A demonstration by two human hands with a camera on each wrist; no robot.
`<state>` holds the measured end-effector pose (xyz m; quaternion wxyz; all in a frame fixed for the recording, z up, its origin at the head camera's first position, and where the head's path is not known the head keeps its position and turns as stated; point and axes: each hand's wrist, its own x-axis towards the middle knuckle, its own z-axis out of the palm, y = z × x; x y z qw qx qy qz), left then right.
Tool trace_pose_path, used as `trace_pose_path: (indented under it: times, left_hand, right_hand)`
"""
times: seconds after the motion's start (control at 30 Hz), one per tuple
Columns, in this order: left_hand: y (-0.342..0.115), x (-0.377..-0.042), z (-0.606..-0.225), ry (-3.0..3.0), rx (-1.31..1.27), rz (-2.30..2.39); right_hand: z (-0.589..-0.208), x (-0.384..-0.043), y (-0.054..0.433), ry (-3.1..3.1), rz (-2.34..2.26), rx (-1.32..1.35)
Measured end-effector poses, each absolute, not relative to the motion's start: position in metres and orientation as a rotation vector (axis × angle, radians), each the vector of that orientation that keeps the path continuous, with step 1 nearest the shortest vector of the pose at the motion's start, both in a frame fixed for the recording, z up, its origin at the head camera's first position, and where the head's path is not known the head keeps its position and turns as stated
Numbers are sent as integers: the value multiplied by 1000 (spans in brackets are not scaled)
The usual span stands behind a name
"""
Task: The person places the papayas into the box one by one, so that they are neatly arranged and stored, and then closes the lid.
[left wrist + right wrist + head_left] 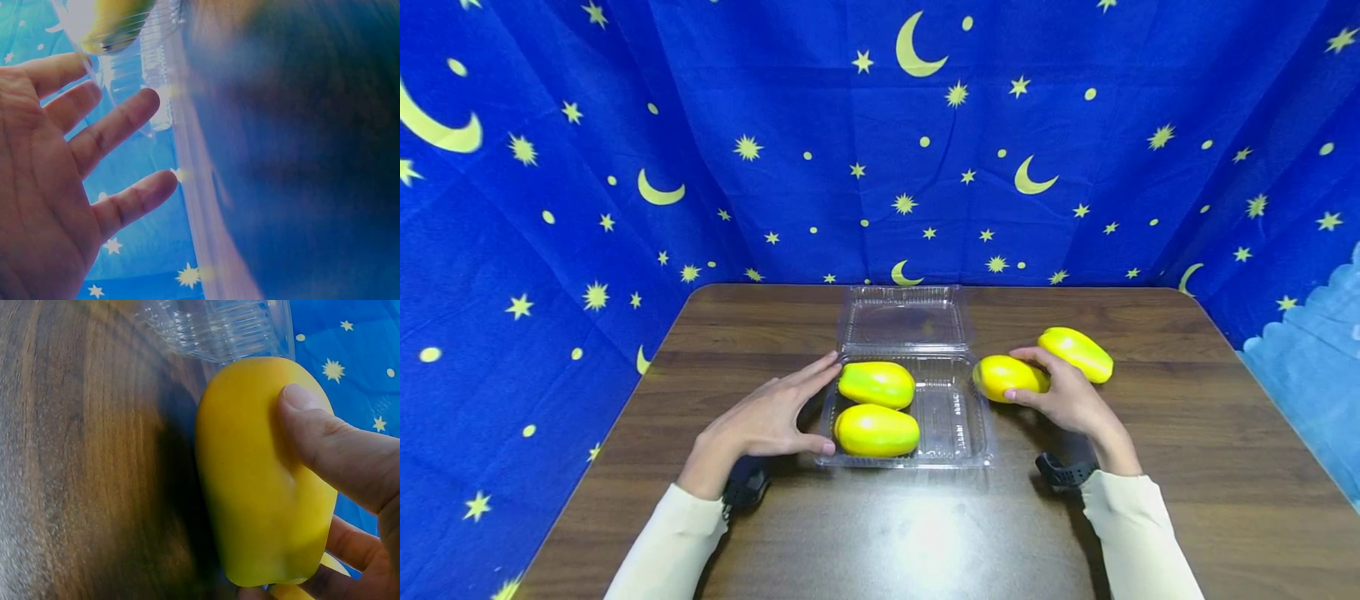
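Observation:
My right hand [1071, 398] grips a smooth yellow oblong fruit [1002, 377] between thumb and fingers, just right of a clear plastic clamshell container [951, 417]. In the right wrist view the thumb lies along the side of this fruit [250, 469], and the container's ridged wall [219, 331] is close beyond its far end. Two similar yellow-green fruits, one farther back [876, 384] and one nearer [877, 431], lie in the left part of the container. At its left edge is my left hand [767, 417], fingers extended and thumb spread apart, holding nothing.
Another yellow fruit [1077, 354] lies on the brown wooden table [1195, 433], behind and right of my right hand. The container's lid [904, 318] is folded back toward the far table edge. A blue curtain [820, 108] with moons and stars surrounds the table.

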<state>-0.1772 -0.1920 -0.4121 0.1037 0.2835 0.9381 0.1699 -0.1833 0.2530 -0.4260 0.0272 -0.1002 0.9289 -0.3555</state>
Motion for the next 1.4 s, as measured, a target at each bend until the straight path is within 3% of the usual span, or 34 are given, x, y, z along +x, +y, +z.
trace_pose_path:
  times: [1.4]
  left_hand:
    - [-191, -177, -412, 2766, 813, 487]
  right_hand:
    - [-398, -177, 247, 2939, -1288, -301]
